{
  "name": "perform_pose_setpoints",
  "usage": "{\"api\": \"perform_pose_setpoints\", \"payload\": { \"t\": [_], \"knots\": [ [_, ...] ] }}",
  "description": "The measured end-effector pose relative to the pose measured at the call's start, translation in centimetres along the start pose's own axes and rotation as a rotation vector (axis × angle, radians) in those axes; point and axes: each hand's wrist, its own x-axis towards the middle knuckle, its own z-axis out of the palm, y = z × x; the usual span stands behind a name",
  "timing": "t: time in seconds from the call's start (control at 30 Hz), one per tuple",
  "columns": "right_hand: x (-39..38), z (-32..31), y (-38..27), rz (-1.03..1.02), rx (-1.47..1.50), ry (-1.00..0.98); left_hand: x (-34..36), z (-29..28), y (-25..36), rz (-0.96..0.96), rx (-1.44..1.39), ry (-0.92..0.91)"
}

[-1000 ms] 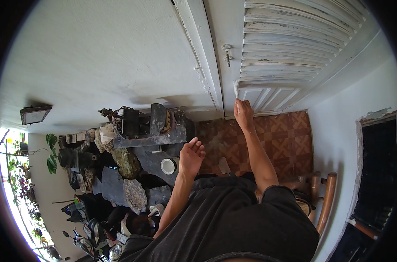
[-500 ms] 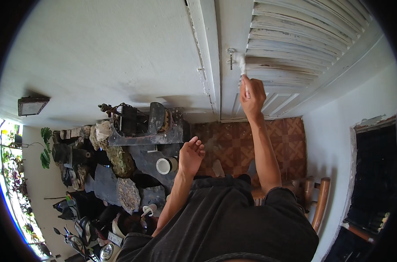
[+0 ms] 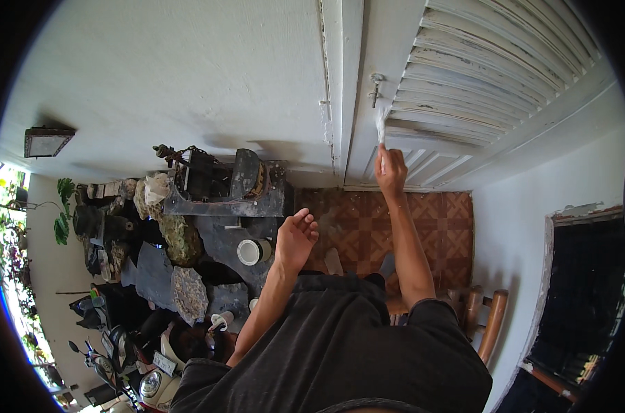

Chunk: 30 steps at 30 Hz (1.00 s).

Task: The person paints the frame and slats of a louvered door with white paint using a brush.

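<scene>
The right hand (image 3: 391, 168) is closed around the handle of a small paintbrush with pale bristles (image 3: 380, 129), its tip touching the white louvred wooden door (image 3: 491, 82) just below the small metal latch (image 3: 375, 88). Judging by the streaked, worn slats, most of the door is left to coat — only the frame beside the latch looks even. The left hand (image 3: 296, 237) hangs empty, fingers loosely spread, left of the door over a dark cluttered workbench (image 3: 223, 203) holding a white round cup (image 3: 249, 252); nothing blocks the door.
</scene>
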Motion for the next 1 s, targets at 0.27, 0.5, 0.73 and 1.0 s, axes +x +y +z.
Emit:
{"api": "perform_pose_setpoints", "payload": {
  "t": [0.27, 0.5, 0.73, 1.0],
  "knots": [
    [-9.4, 1.4, 1.4, 0.289, -0.063, -0.385, -0.8, -0.4, -0.5, -0.018, 0.029, 0.019],
    [-5.9, 1.2, 0.2, 0.2, -0.054, -0.233, -1.4, -1.4, -0.7, -0.02, 0.014, 0.041],
    [-1.1, 0.8, -0.7, 0.07, -0.051, 0.022, -1.0, -1.6, -0.9, -0.033, 0.006, 0.035],
    [-0.2, 0.3, -1.7, 0.036, 0.071, 0.161, -1.1, -1.2, -1.6, -0.037, 0.043, 0.07]
  ]
}}
